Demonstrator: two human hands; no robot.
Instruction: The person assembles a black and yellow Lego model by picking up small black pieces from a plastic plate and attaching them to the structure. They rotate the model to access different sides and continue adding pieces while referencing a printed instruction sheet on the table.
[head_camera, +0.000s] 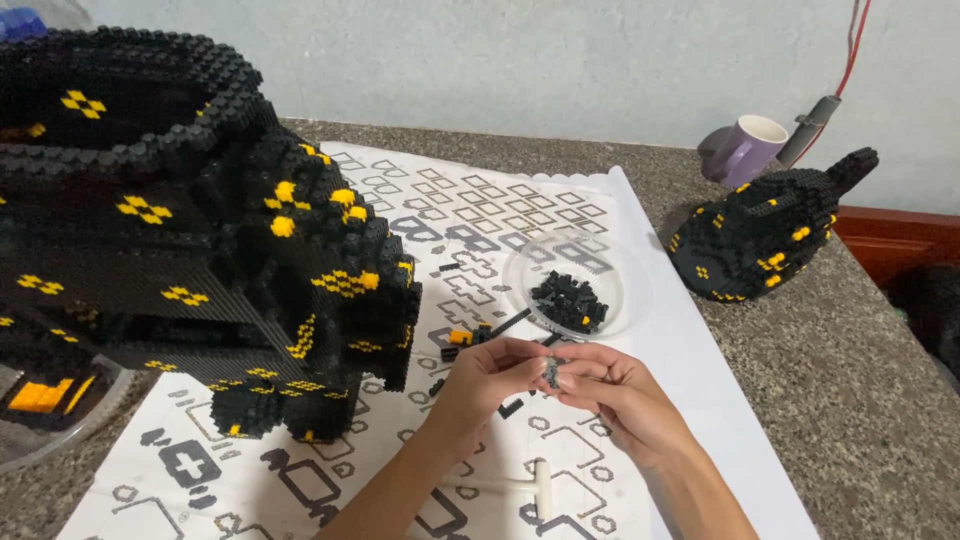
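Observation:
My left hand (487, 385) and my right hand (612, 392) meet over the printed sheet (420, 300), fingertips pinching a small dark brick piece (551, 372) between them. Just beyond the hands stands a clear round dish (520, 275) holding several small black bricks (570, 300). A few loose black and yellow bricks (468, 337) lie on the sheet to the left of my hands. A large black brick model with yellow spots (180, 250) fills the left side, its lower edge close to my left hand.
A smaller black and yellow brick part (765, 235) sits on the stone counter (850, 380) at the right, with a purple mug (745, 150) behind it. A cream T-shaped tool (520, 487) lies on the sheet near my forearms. A clear dish with orange bricks (45, 400) is at the lower left.

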